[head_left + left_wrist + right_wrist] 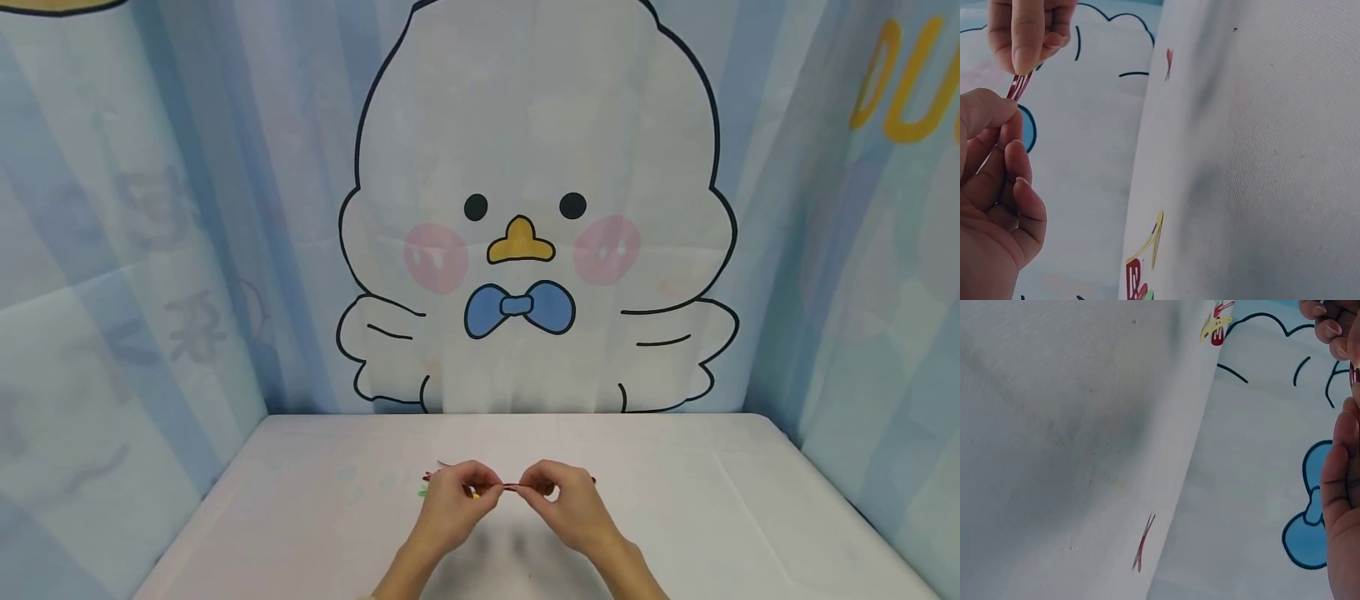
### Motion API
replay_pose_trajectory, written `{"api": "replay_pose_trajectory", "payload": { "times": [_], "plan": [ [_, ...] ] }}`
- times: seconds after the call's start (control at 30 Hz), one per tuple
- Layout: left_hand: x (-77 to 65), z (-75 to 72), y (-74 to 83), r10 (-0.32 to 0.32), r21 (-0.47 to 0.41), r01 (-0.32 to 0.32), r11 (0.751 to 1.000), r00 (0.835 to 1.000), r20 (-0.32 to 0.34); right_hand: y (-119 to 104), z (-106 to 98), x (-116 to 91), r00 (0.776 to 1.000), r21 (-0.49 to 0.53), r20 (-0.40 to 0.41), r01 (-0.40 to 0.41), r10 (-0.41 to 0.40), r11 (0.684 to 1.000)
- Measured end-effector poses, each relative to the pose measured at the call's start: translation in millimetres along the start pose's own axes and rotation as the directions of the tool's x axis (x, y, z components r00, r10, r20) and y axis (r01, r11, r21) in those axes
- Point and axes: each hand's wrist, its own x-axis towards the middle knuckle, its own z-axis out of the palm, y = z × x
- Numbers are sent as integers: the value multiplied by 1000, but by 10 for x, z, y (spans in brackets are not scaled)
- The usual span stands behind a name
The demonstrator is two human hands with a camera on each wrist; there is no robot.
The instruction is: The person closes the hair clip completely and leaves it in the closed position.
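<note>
Standing here and working across from the left, I note first a small cluster on the white table (697, 517), partly hidden behind the left hand: a yellow snap hair clip (1159, 225) standing with its arms parted, a dark red clip (1134, 265) and a bit of green (1149, 295). The left hand (453, 507) pinches one end of a slotted dark red snap hair clip (511, 486), thumb against finger. That clip is held above the table, its long axis running side to side from fingertips to fingertips, so neither hand is the nearer. The right hand (573, 507) pinches the opposite end. Beyond it lies a lone red clip (1144, 542), arms parted, nearer the right hand. Whether the held clip is sprung, I cannot tell.
</note>
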Motion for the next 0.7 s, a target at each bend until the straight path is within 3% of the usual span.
{"api": "replay_pose_trajectory", "payload": {
  "times": [0.33,0.7],
  "plan": [
    [11,28,-3,-22,-18,22,1000,1000,-7,37,18,-2,993,-71,-10,118,-119,990],
    [15,31,-19,-31,-29,31,999,1000,-6,43,39,-4,979,-156,-45,189,-198,969]
  ]
}}
